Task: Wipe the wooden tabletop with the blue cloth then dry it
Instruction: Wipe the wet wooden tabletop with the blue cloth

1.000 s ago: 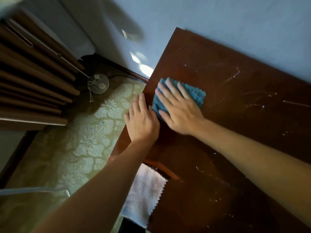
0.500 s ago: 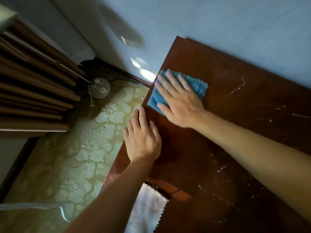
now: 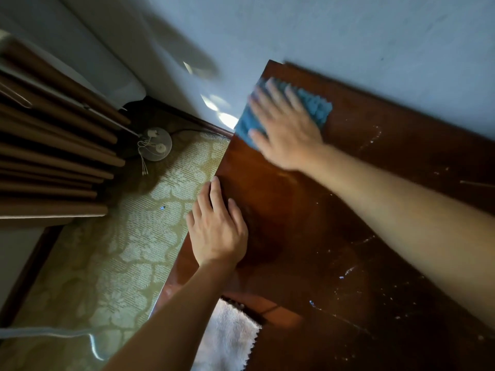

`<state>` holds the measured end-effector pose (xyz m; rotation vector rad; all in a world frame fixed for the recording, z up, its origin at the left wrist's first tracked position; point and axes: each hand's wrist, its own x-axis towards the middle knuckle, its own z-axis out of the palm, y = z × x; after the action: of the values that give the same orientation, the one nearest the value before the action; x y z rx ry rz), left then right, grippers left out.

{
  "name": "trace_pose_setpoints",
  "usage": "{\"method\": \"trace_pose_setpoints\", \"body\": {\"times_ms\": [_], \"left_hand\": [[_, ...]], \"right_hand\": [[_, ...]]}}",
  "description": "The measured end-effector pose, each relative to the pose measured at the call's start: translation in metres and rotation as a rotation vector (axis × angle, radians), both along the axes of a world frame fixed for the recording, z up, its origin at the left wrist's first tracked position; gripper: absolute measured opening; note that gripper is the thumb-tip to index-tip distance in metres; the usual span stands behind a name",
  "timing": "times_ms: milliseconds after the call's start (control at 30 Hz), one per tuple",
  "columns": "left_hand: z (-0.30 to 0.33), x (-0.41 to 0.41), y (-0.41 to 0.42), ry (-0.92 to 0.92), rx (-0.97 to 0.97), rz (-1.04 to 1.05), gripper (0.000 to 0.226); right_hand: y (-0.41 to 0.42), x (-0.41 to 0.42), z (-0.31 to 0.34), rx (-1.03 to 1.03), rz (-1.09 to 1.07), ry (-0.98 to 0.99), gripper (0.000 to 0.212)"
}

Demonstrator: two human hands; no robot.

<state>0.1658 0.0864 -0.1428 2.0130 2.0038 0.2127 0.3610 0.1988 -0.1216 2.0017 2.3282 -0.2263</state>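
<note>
Two bare hands at work in the single head view, over a dark reddish wooden tabletop set against a pale wall. Right hand pressed flat on the blue cloth, fingers spread apart and blurred with motion, palm down rather than clamped around anything. Cloth pinned at the far left corner of the top, just beside the wall, its near-left edge flush with or slightly over the table edge. Left hand laid flat on the table's left edge, fingers together and extended, holding nothing, likely bracing. Judged from the nubby, knobbled pile: soft, light, limp microfibre, apt to bunch or fold if pushed from one corner, so best driven with a broad flat palm over its middle, as here; no need to pinch it unless lifting. Probably damp, though impossible to confirm. Tabletop hard, flat, glossy, sharp-cornered, streaked and speckled with pale marks toward the right and near side, so wiping seems far from complete and drying not yet begun. White towel with a zigzag cut edge hanging off the near left edge, fine looped pile, probably the drying cloth. Below to the left, yellow-green floor covering with a raised floral weave; brown pleated curtain in stiff vertical folds; small round white fitting with dangling cords on the floor.
</note>
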Motion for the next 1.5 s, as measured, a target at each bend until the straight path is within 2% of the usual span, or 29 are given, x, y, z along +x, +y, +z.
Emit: {"method": "trace_pose_setpoints", "body": {"times_ms": [100, 200, 367, 467, 533, 633, 733, 900, 1033, 1167, 1267, 1433, 1500], "left_hand": [[0.0, 0.001, 0.001, 0.005, -0.011, -0.002, 0.054], [0.001, 0.001, 0.0, 0.007, -0.004, -0.003, 0.055], [0.0, 0.0, 0.0, -0.003, 0.016, 0.005, 0.055], [-0.001, 0.0, 0.0, 0.0, 0.019, 0.008, 0.055], [-0.001, 0.0, -0.001, -0.001, 0.018, 0.01, 0.055], [-0.002, 0.001, -0.001, -0.001, 0.014, 0.008, 0.055], [-0.003, 0.0, -0.001, -0.008, 0.017, 0.004, 0.055], [-0.003, -0.002, -0.002, 0.001, 0.018, -0.004, 0.055], [-0.003, -0.002, -0.002, 0.003, 0.031, -0.009, 0.055], [-0.002, -0.001, -0.002, 0.008, 0.027, -0.016, 0.057], [-0.001, 0.0, -0.002, 0.014, 0.022, -0.015, 0.058], [-0.002, -0.001, -0.003, 0.018, 0.039, -0.027, 0.058], [-0.004, -0.002, -0.002, 0.018, 0.042, -0.024, 0.057]], "right_hand": [[-0.071, -0.025, -0.005, 0.013, 0.197, 0.01, 0.071], [-0.07, -0.008, -0.003, -0.053, 0.27, 0.006, 0.07], [-0.007, 0.07, 0.005, -0.047, -0.044, -0.048, 0.076], [-0.022, 0.061, 0.005, -0.026, -0.13, -0.045, 0.076], [-0.061, 0.028, 0.003, 0.008, -0.058, -0.007, 0.073], [-0.121, -0.007, -0.006, 0.02, 0.163, 0.021, 0.069], [-0.116, 0.01, -0.008, -0.011, 0.241, 0.029, 0.067], [-0.052, 0.09, 0.001, 0.0, -0.05, -0.014, 0.071], [-0.062, 0.076, -0.002, 0.038, -0.124, -0.039, 0.074], [-0.141, 0.023, -0.01, 0.049, 0.115, -0.013, 0.069], [-0.141, 0.038, -0.008, -0.015, 0.231, 0.001, 0.068], [-0.069, 0.12, 0.004, 0.008, -0.17, -0.019, 0.071], [-0.07, 0.118, 0.004, 0.004, -0.233, -0.025, 0.074]]}}
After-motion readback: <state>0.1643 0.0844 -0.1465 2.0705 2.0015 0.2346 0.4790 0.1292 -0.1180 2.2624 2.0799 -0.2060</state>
